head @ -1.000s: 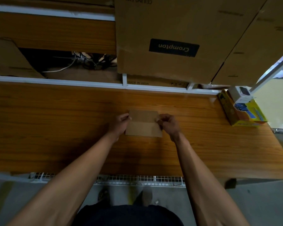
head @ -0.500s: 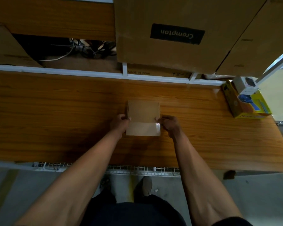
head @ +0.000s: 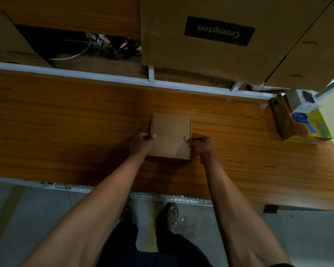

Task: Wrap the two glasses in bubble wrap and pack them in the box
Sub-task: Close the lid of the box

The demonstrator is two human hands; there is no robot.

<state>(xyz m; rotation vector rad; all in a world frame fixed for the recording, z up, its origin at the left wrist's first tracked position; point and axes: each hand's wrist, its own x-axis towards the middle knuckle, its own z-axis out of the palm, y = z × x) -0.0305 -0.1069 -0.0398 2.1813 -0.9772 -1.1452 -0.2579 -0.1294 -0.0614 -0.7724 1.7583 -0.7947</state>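
A small brown cardboard box [head: 171,132] sits closed on the wooden table [head: 66,122], near its middle. My left hand [head: 142,143] grips the box's left side with curled fingers. My right hand [head: 200,144] grips its right side, thumb on the top face. No glasses or bubble wrap are visible; whatever is inside the box is hidden.
A yellow carton [head: 301,122] with a blue tape dispenser and a small white box on it stands at the table's right end. Large cardboard cartons [head: 210,41] sit on the shelf behind the table. Cables [head: 104,45] lie in a dark gap at the back left.
Both hands slid from the box's far part toward its near part. The flap that stood bent a second ago now lies flat.
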